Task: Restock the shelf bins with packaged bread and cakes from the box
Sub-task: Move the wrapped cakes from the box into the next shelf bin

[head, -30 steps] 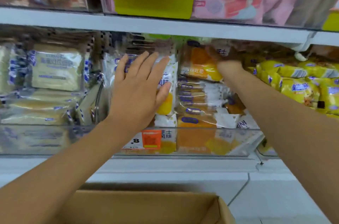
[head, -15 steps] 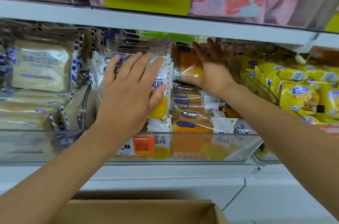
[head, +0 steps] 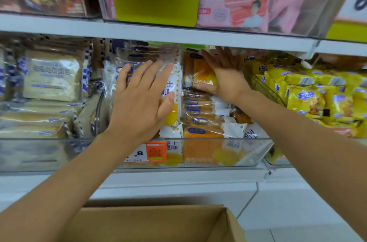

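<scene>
left hand [head: 143, 100] lies flat, fingers straight, on the white cake pack [head: 171, 91], right hand [head: 224, 81] presses open against the orange bread pack [head: 198, 74], both packs in the nearly full clear bin [head: 198, 154], and the box [head: 158, 222] below hides what's left.

White shelf boards [head: 178, 37] run across under even light; pale tiled floor [head: 288, 212] below
</scene>
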Available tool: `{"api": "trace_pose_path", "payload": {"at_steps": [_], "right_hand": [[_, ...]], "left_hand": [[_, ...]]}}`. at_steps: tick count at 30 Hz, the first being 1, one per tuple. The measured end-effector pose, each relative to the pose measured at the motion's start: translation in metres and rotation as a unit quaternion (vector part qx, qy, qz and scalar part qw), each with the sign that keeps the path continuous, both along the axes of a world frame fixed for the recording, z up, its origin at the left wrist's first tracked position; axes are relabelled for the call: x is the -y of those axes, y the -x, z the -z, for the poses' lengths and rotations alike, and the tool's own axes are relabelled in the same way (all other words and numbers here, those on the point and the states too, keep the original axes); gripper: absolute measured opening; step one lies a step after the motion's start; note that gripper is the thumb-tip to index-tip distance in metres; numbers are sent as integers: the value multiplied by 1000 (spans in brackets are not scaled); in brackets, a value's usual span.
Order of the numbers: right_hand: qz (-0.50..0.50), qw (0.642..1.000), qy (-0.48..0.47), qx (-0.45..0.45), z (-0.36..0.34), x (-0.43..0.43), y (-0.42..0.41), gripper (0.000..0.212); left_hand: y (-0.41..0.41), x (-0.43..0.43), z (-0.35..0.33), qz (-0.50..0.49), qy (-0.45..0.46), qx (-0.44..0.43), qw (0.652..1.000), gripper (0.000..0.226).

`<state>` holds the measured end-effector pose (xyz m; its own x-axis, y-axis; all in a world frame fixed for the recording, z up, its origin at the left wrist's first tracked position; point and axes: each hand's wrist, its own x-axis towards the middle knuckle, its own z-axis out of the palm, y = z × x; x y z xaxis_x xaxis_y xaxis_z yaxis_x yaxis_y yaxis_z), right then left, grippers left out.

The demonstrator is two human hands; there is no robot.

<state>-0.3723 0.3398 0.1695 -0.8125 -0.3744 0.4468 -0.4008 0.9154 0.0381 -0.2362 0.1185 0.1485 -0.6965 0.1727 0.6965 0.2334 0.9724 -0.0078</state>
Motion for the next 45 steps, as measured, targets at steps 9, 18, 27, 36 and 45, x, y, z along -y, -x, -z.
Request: {"api": "trace_pose_path", "payload": {"at_steps": [9,18,27,36,45], "right_hand": [[-168,949,246,107,-2,37,-123,65],[-87,960,259,52,12,69,-157,57],[-84,927,287,225,145,82,-267,17],[-13,855,65,514,322,82,-322,25],[8,822,94,562,368,91,-347,17]], "left_hand": [[-44,26,8,-37,-104,-60,992,49],[-73,46,10,8,-152,61,987,39],[-195,74,155,-81,-402,297,862,29],[-267,110,316,-150,-474,551,670,54],[-275,124,380,-146,-360,641,662,87]]}}
